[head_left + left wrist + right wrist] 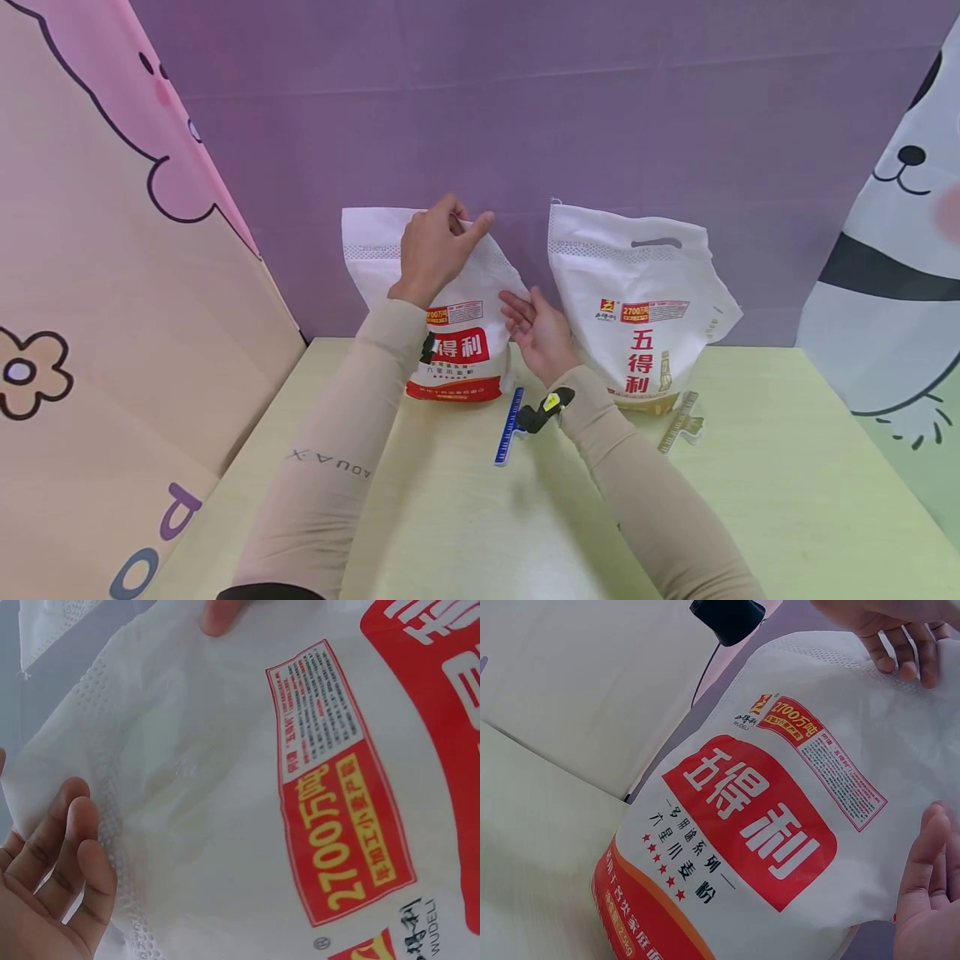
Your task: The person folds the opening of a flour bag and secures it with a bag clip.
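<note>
A white flour bag with red printing (491, 292) stands upright on the table, its upper part leaning to the right. My left hand (435, 250) grips its top edge, with several fingers (79, 825) curled against the front of the perforated band. At the bag's right edge, my right hand (542, 337) touches the side with its fingers extended, palm turned up. In the right wrist view the red label (754, 825) faces the camera. A blue clip (509, 427) lies on the table just below my right hand.
A second white flour bag (626, 283) with a handle slot stands to the right. A tan clip (679, 423) lies by its base. Behind both bags hangs a purple backdrop (480, 108), and printed cloth panels (112, 250) flank the pale table (450, 517).
</note>
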The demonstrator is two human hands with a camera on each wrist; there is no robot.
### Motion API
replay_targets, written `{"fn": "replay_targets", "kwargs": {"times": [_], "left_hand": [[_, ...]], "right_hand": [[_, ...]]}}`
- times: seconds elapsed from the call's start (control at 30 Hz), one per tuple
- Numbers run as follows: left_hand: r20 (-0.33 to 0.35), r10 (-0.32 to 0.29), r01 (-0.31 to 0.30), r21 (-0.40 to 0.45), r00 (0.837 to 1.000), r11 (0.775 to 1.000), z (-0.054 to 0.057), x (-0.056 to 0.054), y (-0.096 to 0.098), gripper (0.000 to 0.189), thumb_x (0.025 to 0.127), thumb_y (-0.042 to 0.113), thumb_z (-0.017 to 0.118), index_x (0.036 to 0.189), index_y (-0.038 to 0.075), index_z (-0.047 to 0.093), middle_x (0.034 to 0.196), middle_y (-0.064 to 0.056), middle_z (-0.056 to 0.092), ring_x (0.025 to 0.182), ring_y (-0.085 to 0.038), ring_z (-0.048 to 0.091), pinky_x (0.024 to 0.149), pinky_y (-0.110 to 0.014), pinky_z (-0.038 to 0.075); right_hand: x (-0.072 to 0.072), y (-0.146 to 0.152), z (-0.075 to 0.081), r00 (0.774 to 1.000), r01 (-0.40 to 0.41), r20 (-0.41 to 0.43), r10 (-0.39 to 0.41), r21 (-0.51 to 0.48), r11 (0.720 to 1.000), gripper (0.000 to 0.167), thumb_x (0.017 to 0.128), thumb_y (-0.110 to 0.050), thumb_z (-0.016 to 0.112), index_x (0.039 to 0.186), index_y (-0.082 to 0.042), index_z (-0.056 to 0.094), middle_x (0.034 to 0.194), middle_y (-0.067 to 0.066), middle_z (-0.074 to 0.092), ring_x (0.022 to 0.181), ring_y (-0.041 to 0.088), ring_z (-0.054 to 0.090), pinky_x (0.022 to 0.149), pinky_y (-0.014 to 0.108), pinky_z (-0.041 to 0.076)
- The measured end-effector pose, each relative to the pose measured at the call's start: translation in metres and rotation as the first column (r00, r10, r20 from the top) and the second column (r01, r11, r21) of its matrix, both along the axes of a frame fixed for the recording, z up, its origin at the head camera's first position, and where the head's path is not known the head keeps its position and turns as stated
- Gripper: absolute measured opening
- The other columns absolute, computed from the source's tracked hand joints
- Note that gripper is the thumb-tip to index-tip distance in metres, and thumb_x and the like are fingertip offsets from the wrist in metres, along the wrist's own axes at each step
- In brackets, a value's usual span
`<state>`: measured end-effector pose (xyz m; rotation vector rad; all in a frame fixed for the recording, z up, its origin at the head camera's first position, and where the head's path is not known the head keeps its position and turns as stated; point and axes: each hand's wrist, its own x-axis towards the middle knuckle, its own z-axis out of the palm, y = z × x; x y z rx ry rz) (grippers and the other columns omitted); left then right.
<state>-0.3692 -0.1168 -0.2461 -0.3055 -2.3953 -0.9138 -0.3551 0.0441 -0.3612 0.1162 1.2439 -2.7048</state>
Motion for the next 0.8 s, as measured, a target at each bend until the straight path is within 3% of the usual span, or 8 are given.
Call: {"fn": "replay_targets", "kwargs": {"times": [0.17, 0.5, 0.8], "left_hand": [[-0.036, -0.002, 0.003, 0.029, 0.999, 1.0, -0.003, -0.001, -0.001, 0.046, 0.095, 0.058, 0.064, 0.097, 0.012, 0.061, 0.082, -0.006, 0.069, 0.075, -0.021, 0.061, 0.064, -0.031, 0.044], [-0.057, -0.007, 0.01, 0.059, 0.998, 0.998, -0.007, 0.0, -0.003, 0.039, 0.094, 0.051, 0.067, 0.094, 0.013, 0.059, 0.083, -0.006, 0.07, 0.078, -0.021, 0.062, 0.068, -0.032, 0.045], [-0.059, -0.003, 0.007, 0.068, 0.998, 0.998, -0.012, 0.002, -0.003, 0.03, 0.094, 0.039, 0.07, 0.098, 0.012, 0.059, 0.087, -0.007, 0.072, 0.081, -0.022, 0.065, 0.068, -0.034, 0.051]], "right_hand": [[0.002, -0.001, -0.001, 1.0, 0.005, 0.001, -0.005, -0.01, 1.0, 0.036, 0.11, -0.031, 0.046, 0.14, -0.012, 0.05, 0.131, 0.004, 0.066, 0.105, 0.014, 0.061, 0.082, 0.019, 0.051], [0.002, -0.003, -0.004, 1.0, 0.006, -0.015, -0.007, -0.024, 1.0, 0.042, 0.108, -0.025, 0.052, 0.147, -0.012, 0.048, 0.13, 0.002, 0.066, 0.099, 0.012, 0.063, 0.079, 0.018, 0.051], [0.0, -0.005, -0.007, 1.0, 0.012, -0.009, -0.012, -0.05, 0.999, 0.029, 0.108, -0.019, 0.052, 0.136, -0.014, 0.054, 0.127, 0.002, 0.066, 0.096, 0.011, 0.063, 0.077, 0.018, 0.051]]}}
